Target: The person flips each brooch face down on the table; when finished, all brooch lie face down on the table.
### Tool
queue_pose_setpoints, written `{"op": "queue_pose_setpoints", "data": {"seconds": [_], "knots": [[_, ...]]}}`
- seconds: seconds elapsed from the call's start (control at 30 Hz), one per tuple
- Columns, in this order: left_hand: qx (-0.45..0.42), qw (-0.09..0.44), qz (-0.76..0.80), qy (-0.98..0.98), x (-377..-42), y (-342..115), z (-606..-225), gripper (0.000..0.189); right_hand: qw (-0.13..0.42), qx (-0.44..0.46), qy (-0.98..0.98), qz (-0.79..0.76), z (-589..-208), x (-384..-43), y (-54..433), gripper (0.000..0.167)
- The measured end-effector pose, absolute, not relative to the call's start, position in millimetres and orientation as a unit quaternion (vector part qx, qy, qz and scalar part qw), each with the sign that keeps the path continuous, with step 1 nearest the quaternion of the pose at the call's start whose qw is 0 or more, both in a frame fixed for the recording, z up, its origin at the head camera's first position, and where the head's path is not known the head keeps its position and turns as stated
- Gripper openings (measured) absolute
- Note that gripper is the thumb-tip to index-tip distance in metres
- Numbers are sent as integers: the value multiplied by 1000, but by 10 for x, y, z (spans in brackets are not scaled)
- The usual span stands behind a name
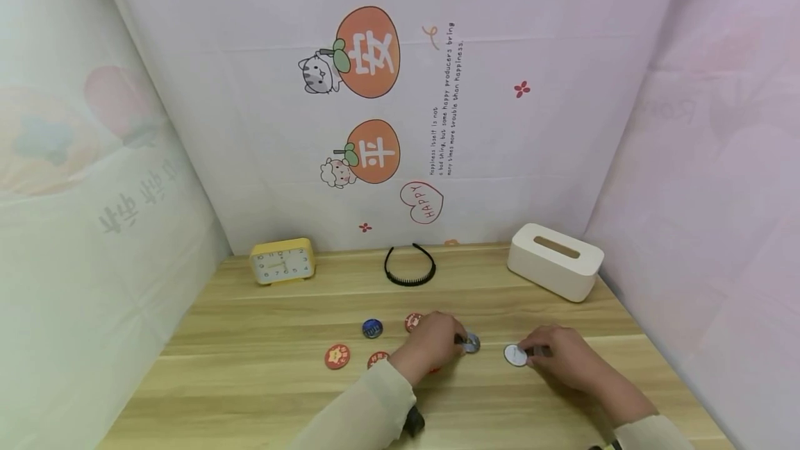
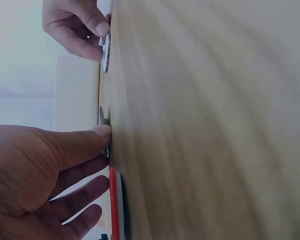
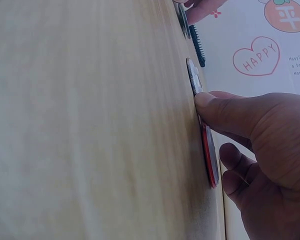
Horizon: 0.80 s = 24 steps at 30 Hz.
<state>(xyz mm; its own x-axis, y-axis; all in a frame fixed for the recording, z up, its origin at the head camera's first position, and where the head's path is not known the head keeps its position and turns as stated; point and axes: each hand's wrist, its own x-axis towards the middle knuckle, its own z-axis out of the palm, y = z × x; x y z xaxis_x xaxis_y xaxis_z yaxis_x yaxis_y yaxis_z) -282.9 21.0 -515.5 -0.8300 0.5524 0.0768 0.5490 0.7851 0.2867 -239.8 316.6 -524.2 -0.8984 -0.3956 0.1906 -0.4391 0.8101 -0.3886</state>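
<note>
My left grip (image 1: 431, 340) pinches a grey disc (image 1: 473, 344), my right grip (image 1: 565, 356) a white disc (image 1: 514, 355); I judge both unfinished. Left of my left grip, a blue disc (image 1: 372, 328) and red discs (image 1: 337, 356) lie unheld on the counter (image 1: 250, 394), perhaps done.

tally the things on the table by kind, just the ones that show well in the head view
Red discs: 3
Blue disc: 1
Held discs: 2 (left hand, right hand)
Clock: 1
Headband: 1
Tissue box: 1
Total: 9
Uncounted, too hidden to tell: red sliver under the left hand, dark piece at the right hand.
</note>
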Motion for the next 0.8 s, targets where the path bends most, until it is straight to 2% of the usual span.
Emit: {"op": "queue_pose_setpoints", "data": {"seconds": [0.8], "knots": [[329, -10, 125, 936, -2681, 290, -5137, 15, 43, 211, -949, 232, -5212, -2376, 3145, 23]]}}
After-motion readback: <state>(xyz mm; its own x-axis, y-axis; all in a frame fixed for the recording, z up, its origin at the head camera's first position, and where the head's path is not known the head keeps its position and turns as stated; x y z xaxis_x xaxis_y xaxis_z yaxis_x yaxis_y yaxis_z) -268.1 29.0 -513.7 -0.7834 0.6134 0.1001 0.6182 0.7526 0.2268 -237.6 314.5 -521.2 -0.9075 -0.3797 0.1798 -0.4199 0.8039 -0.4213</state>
